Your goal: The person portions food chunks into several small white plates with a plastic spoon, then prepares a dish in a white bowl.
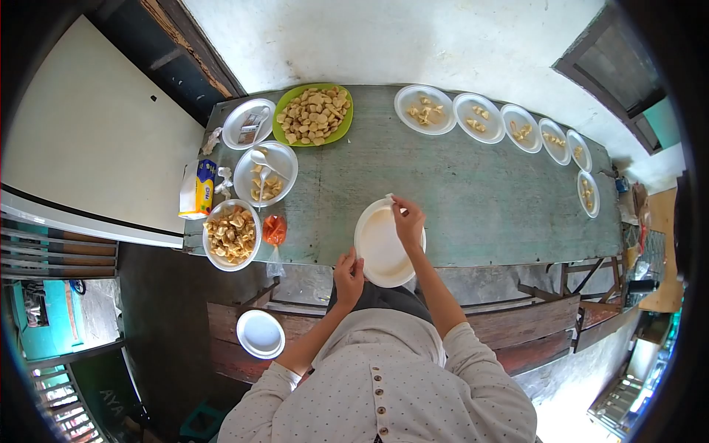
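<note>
A white oval plate (382, 255) lies in front of me at the table's near edge, with nothing on it. My left hand (348, 280) grips its left rim, thumb on top. Over the plate's far side, my right hand (408, 221) is closed in a pinch. At its fingertips, by the far rim, shows a small white scrap (390, 197) that looks like tissue; whether it is separate from the rim is hard to tell.
To the left are a green plate of pale pieces (314, 114), a plate with spoons (266, 173), a plate of fried pieces (231, 235), a bag of red sauce (275, 230) and a tissue pack (198, 190). Several portioned plates (425, 109) line the far right. White plates (261, 334) rest on the bench.
</note>
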Action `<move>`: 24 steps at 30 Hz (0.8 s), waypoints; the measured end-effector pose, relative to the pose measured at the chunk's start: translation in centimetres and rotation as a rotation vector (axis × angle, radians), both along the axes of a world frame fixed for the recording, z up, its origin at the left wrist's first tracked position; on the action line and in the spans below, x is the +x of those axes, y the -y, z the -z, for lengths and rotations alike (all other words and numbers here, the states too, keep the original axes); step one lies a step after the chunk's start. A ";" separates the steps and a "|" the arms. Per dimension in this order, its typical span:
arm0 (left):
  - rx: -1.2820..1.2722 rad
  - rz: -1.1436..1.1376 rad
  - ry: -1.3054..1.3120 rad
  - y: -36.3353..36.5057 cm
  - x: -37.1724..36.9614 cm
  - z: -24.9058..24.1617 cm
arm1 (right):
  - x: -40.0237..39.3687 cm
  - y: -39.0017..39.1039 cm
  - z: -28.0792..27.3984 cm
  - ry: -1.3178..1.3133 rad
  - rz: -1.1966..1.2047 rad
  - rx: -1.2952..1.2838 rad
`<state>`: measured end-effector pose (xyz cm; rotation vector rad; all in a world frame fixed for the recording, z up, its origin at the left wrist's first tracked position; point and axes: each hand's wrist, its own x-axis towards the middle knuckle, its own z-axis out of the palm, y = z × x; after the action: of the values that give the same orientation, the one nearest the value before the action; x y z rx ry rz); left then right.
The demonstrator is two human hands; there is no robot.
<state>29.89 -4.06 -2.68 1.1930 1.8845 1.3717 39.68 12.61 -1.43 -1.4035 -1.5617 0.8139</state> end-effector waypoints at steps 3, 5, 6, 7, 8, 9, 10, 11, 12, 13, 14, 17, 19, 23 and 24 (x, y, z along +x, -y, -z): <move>0.017 -0.001 -0.017 0.2 0.3 0.2 | -1.1 1.1 -1.3 -0.020 -0.141 0.037; 0.028 -0.007 -0.014 0.2 0.3 0.3 | -1.8 2.3 -2.0 0.031 -0.230 0.006; 0.030 -0.015 -0.003 0.2 0.4 0.4 | -2.0 3.1 -2.4 0.059 -0.279 0.000; 0.033 -0.024 0.008 0.2 0.4 0.5 | -2.1 3.9 -2.7 0.087 -0.329 -0.007; 0.032 -0.026 0.009 0.2 0.3 0.5 | -2.2 4.7 -3.0 0.087 -0.367 0.003; 0.013 -0.039 0.000 0.2 0.3 0.2 | -2.2 5.5 -3.3 0.086 -0.404 0.013; -0.007 -0.051 -0.009 0.2 0.3 -0.2 | -2.1 6.4 -3.8 0.086 -0.429 -0.021; -0.007 -0.051 -0.007 0.2 0.2 -0.7 | -1.9 7.1 -4.0 0.088 -0.428 -0.021; -0.001 -0.051 -0.008 0.3 0.1 -1.3 | -1.6 7.7 -4.0 0.088 -0.479 -0.049; 0.004 -0.051 -0.009 0.3 0.1 -1.7 | -1.4 8.2 -4.0 0.088 -0.529 -0.076; 0.003 -0.049 -0.009 0.3 0.2 -1.7 | -1.0 8.6 -3.6 0.084 -0.558 -0.109; -0.035 -0.129 0.070 0.1 0.7 -1.9 | 0.1 9.0 -2.3 -0.090 -0.497 -0.239; -0.025 -0.156 0.191 -0.3 0.9 -2.6 | 0.7 8.9 -2.0 -0.095 -0.410 -0.238; -0.019 -0.098 0.264 -0.9 0.6 -2.0 | 1.4 8.8 -1.7 -0.051 -0.361 -0.272; 0.006 -0.040 0.168 -0.9 0.5 -2.7 | 1.4 8.7 -2.4 -0.051 -0.357 -0.273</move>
<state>30.41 -3.13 0.06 1.0134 1.7966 1.4523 41.03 3.88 0.93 -1.2927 -1.7368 1.3078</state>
